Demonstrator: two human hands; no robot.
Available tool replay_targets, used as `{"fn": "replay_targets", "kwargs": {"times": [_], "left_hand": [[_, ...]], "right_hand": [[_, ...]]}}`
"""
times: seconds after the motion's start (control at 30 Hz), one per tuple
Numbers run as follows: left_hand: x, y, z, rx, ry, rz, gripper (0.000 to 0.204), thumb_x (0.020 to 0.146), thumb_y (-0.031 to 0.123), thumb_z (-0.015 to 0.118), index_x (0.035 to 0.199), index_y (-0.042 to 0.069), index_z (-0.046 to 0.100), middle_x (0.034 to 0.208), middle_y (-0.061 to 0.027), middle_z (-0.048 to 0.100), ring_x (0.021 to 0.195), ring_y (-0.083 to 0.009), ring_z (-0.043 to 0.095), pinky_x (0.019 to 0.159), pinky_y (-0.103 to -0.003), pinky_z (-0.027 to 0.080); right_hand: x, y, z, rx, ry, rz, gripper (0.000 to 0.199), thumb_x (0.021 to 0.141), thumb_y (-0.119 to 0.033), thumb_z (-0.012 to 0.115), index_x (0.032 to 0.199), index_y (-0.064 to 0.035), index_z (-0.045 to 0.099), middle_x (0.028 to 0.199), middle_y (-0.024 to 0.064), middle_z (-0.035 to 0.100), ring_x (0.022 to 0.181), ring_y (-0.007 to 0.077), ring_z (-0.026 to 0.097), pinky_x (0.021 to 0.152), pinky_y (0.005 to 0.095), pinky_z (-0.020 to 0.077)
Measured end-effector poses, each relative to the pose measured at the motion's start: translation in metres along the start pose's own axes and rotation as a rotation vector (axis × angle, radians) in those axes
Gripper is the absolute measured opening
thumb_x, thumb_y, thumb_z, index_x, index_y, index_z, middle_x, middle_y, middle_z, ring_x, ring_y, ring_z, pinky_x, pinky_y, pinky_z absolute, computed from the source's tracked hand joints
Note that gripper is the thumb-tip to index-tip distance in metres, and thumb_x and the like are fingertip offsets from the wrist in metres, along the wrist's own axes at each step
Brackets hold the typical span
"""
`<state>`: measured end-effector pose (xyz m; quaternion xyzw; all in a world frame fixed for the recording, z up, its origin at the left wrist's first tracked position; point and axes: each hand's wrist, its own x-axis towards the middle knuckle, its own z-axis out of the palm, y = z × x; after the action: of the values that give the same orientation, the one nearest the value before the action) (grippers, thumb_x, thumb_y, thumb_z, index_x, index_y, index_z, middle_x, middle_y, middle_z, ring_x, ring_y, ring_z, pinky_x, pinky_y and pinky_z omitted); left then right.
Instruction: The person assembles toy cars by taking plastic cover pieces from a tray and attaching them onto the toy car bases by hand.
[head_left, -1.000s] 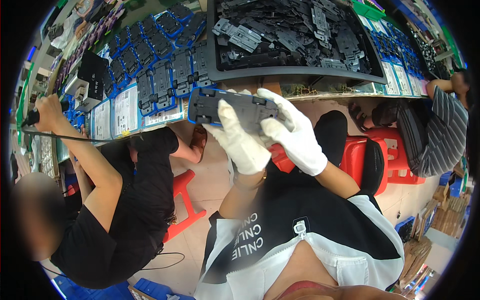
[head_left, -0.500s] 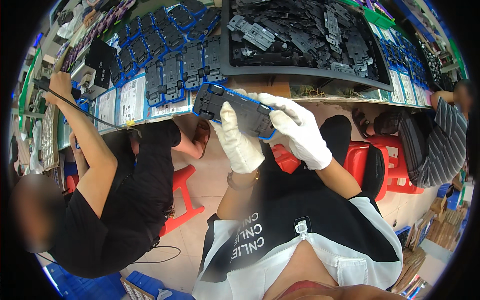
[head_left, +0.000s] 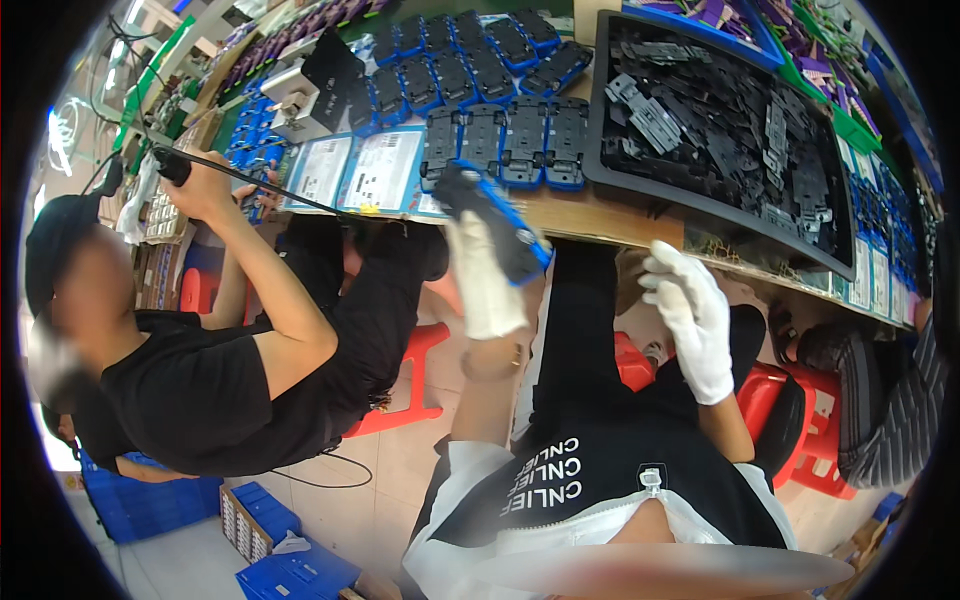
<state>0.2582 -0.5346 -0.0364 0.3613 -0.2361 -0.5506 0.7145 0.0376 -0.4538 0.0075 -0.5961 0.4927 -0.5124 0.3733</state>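
In my white-gloved left hand is a toy car with a blue body and a black underside. It is tilted on edge in front of the table, slightly blurred, with its blue side toward the right. My right hand, gloved in white too, is apart from the car, below the front edge of the black tray. Its fingers are loosely bent and hold nothing. Several similar cars lie in rows on the table, black undersides up, beyond my left hand.
Loose black plastic chassis parts fill the tray. Left of the cars stands a metal fixture near printed sheets. A co-worker in black sits at my left, gripping a corded tool. Red stools stand below the table.
My right hand has let go of the car and moved away to the right. The car has turned from underside up to tilted on edge in my left hand. The view has swung left.
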Motion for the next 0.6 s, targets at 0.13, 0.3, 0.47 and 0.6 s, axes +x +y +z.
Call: {"fn": "replay_targets", "kwargs": {"times": [0.13, 0.3, 0.47, 0.6], "left_hand": [[0.029, 0.05, -0.022, 0.223, 0.146, 0.212, 0.047, 0.103, 0.03, 0.051, 0.143, 0.01, 0.038, 0.11, -0.0033, 0.059, 0.09, -0.0124, 0.06, 0.077, -0.031, 0.053], [-0.033, 0.048, 0.031, 0.225, -0.238, -0.019, 0.049, 0.102, 0.028, 0.05, 0.144, 0.008, 0.035, 0.106, -0.0112, 0.061, 0.081, -0.0233, 0.067, 0.071, -0.036, 0.057], [-0.079, 0.005, 0.056, 0.339, -0.401, -0.133, 0.057, 0.104, 0.016, 0.045, 0.154, 0.006, 0.02, 0.141, -0.0096, 0.045, 0.125, -0.0186, 0.048, 0.106, -0.032, 0.039], [-0.095, -0.011, 0.063, 0.294, -0.395, -0.122, 0.064, 0.1, 0.016, 0.056, 0.153, 0.008, 0.02, 0.14, -0.0082, 0.043, 0.125, -0.019, 0.047, 0.105, -0.033, 0.039]], "right_hand": [[-0.002, -0.009, -0.02, 0.062, 0.025, 0.168, 0.028, 0.095, -0.013, 0.057, 0.119, 0.0011, 0.064, 0.112, 0.0102, 0.064, 0.094, 0.0177, 0.065, 0.084, 0.0281, 0.0509], [0.027, -0.019, -0.001, 0.208, -0.036, 0.089, 0.041, 0.093, -0.021, 0.062, 0.129, -0.001, 0.058, 0.116, 0.0095, 0.063, 0.101, 0.0175, 0.063, 0.084, 0.0291, 0.0521], [0.048, -0.036, 0.017, 0.111, -0.133, 0.104, 0.055, 0.085, -0.022, 0.069, 0.133, 0.0007, 0.054, 0.123, 0.0118, 0.061, 0.114, 0.0181, 0.058, 0.099, 0.0306, 0.0442], [0.04, -0.027, 0.008, -0.06, -0.09, 0.029, 0.043, 0.084, -0.02, 0.068, 0.121, 0.0012, 0.06, 0.112, 0.0106, 0.064, 0.103, 0.016, 0.06, 0.093, 0.0302, 0.0464]]}}
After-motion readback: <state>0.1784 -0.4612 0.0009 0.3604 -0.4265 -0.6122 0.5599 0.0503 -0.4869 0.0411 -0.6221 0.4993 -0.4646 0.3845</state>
